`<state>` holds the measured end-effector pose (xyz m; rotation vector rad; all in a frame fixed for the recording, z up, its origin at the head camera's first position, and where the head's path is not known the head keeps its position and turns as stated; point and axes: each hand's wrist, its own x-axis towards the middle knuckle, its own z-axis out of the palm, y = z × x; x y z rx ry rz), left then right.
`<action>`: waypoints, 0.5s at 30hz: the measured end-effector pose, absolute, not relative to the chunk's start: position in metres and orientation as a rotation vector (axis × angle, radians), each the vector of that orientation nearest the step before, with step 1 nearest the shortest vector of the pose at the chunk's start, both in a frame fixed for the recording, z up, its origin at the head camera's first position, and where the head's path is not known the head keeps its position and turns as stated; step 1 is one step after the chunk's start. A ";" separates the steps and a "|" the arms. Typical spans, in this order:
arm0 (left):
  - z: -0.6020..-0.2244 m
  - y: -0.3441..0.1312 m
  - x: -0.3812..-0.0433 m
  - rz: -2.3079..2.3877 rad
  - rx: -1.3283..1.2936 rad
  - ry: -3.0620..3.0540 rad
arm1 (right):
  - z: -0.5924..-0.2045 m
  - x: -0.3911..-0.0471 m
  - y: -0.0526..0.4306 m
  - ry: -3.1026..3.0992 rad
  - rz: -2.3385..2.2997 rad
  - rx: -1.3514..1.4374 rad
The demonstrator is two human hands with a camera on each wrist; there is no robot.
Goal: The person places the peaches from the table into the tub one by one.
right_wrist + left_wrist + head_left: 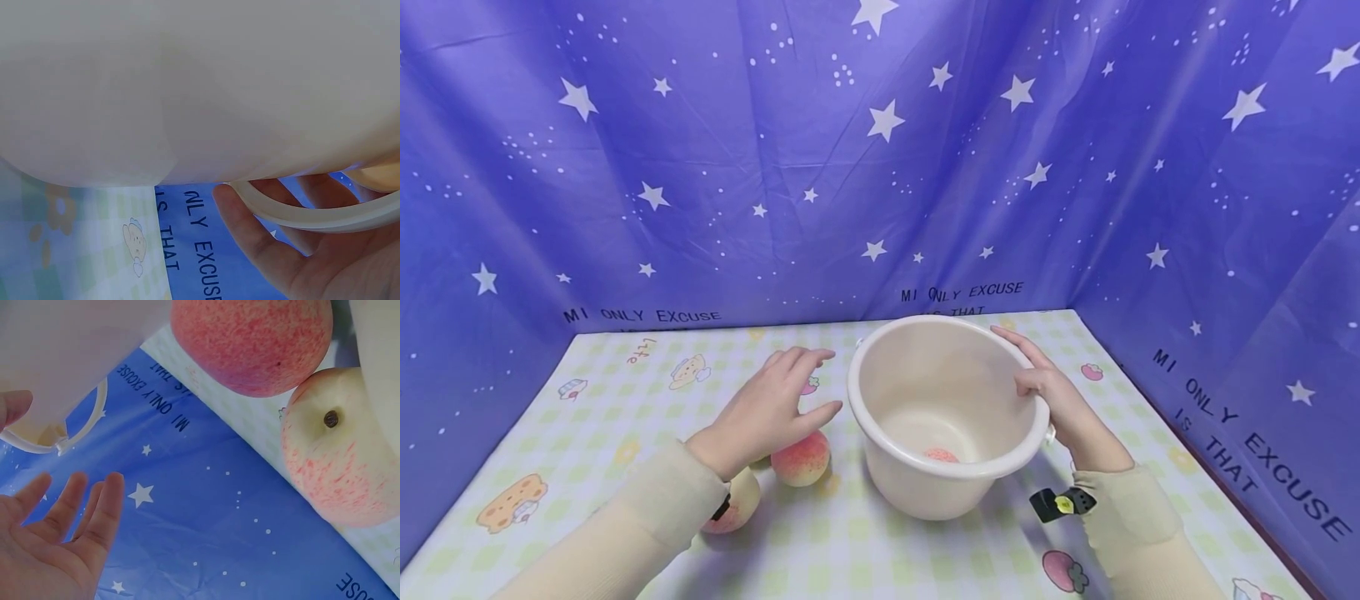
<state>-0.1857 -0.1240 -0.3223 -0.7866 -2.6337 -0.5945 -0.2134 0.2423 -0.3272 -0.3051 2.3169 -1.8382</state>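
Note:
My right hand (1063,408) grips the rim of a cream plastic bucket (917,492) at its right side, thumb over the inner edge. In the right wrist view, the bucket wall (187,94) fills the top, and the white handle (300,215) crosses in front of the fingers. A small pinkish patch (940,455) shows at the bucket's bottom; its kind is unclear. Left of the bucket, my left hand (775,408) hovers with spread fingers, holding nothing. Beneath it lie a red-blushed peach (801,460) and a paler peach (739,502), partly hidden by the sleeve.
A checked cloth (647,400) with printed cartoons covers the table. Blue star-patterned curtains (820,167) stand behind and at both sides. A black band with a yellow mark (1063,504) sits at the right wrist. Something greenish (762,462) peeks out between the peaches.

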 end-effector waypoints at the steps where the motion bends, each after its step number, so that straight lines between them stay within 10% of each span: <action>1: -0.323 -0.124 -0.186 -0.593 -0.787 -2.637 | -0.327 -0.213 0.242 2.318 -1.838 -0.306; 15: -0.329 -0.124 -0.188 -0.589 -0.770 -2.698 | -0.328 -0.213 0.242 2.309 -1.850 -0.315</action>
